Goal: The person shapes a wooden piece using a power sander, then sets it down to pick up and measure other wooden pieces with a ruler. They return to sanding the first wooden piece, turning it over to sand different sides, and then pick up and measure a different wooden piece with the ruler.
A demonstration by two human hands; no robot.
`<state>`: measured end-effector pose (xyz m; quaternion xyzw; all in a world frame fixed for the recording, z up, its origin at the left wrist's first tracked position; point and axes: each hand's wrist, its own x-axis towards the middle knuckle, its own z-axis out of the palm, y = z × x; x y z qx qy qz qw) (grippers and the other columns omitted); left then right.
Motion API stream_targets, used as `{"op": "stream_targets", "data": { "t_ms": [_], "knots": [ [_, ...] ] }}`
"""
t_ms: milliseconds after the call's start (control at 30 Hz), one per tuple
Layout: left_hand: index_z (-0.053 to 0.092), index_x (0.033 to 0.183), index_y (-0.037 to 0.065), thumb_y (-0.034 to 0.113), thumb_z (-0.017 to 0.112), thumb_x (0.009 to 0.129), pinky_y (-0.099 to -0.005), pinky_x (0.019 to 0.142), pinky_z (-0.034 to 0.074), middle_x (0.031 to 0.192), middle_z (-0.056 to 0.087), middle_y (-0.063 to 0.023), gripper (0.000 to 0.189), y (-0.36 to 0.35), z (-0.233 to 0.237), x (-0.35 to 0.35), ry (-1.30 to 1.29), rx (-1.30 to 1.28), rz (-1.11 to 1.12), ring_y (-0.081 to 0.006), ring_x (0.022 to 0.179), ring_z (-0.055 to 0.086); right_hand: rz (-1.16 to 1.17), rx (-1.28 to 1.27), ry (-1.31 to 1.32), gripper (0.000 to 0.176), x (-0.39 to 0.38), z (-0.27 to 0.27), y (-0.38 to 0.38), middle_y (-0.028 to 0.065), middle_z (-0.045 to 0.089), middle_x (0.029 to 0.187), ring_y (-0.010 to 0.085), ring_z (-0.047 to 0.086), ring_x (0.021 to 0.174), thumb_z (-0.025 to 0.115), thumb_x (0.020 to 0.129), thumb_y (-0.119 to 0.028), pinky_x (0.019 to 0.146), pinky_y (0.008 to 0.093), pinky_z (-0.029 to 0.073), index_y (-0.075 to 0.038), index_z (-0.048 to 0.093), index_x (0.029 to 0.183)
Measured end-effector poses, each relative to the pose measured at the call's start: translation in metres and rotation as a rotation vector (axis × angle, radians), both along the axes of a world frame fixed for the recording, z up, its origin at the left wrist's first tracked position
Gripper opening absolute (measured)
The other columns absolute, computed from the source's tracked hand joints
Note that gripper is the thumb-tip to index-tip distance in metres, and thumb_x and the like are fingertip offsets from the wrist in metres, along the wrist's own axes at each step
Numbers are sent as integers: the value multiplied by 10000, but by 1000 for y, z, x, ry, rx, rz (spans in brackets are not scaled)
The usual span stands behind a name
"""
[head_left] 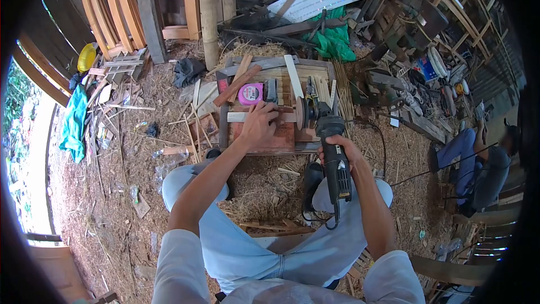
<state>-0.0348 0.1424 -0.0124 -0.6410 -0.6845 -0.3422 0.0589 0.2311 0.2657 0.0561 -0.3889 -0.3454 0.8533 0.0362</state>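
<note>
My right hand [344,151] is wrapped around the black body of an angle grinder [338,175]. The grinder's disc [300,114] stands on edge at the right end of a pale wood strip [236,117]. Across that strip, my left hand [260,124] presses it down, fingers bent over it. The strip lies on a low wooden bench [263,142] between my knees. Just beyond my left hand are a pink tape measure [250,94] and a dark grey block [271,90]. A reddish wood stick [236,86] and a white strip [293,76] rest behind them.
The grinder's cord [384,149] curves over the shaving-covered ground on the right. Another person [486,171] sits at the far right. Tall timber pieces [121,8] lean at the back left, near a bamboo post [209,19]. Scrap wood and a green tarp [336,43] lie behind the bench.
</note>
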Motion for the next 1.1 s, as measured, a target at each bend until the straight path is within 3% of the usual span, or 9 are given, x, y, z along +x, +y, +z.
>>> {"op": "stream_targets", "data": {
  "t_ms": [433,633,700,800,833,933,1000,1067,1100],
  "knots": [
    [679,929,39,97,674,705,-400,878,392,1086,597,-30,231,-6,12,3,-57,-33,-40,-253,1003,504,39,-7,11,359,0,7,0,153,641,826,236,657,666,695,764,-211,651,360,585,53,574,977],
    [646,1009,52,76,666,717,-405,871,424,1046,610,-70,293,-3,23,-11,152,-102,-78,-265,1009,525,-116,77,103,368,6,31,-2,127,644,810,215,653,654,668,792,-263,606,332,568,39,586,986],
    [600,1091,49,71,683,741,-412,861,464,1042,620,-94,361,-10,54,-9,17,35,-195,-296,1002,564,-145,80,142,368,10,25,4,118,647,797,208,652,649,663,797,-281,598,324,560,35,595,974],
    [578,1123,50,48,705,748,-411,837,495,1050,631,-117,396,-25,106,6,-53,54,-189,-326,987,602,-163,92,181,370,10,28,9,108,652,775,195,650,643,659,803,-307,590,307,548,30,610,948],
    [555,1171,49,-33,708,730,-401,822,514,1066,635,-136,474,-31,119,10,-22,124,-204,-336,972,621,-164,95,165,371,11,29,7,107,654,766,190,650,641,660,802,-315,589,298,545,29,617,933],
    [544,1182,39,-87,711,710,-393,820,520,1099,632,-147,516,-37,152,26,-107,238,-269,-341,993,625,-185,154,176,378,10,27,8,113,658,774,189,651,647,663,801,-324,594,290,543,30,620,926],
    [526,1193,28,-111,703,716,-369,821,534,1121,632,-145,527,-40,156,29,-108,158,-243,-315,1004,641,-177,138,202,391,10,32,8,117,661,780,190,653,652,663,800,-334,595,285,542,33,619,929],
    [529,1176,14,-106,689,750,-345,836,543,1126,632,-133,472,-36,139,31,-408,251,-301,-264,1024,649,-115,106,210,398,12,40,5,117,661,784,191,654,662,666,796,-339,596,287,541,33,619,926],
    [529,1176,14,-106,689,750,-345,836,543,1126,632,-133,472,-36,133,29,-402,252,-296,-264,1024,649,-109,106,216,398,11,38,6,117,661,784,191,654,662,666,796,-339,596,287,541,33,619,926]
  ]
}}
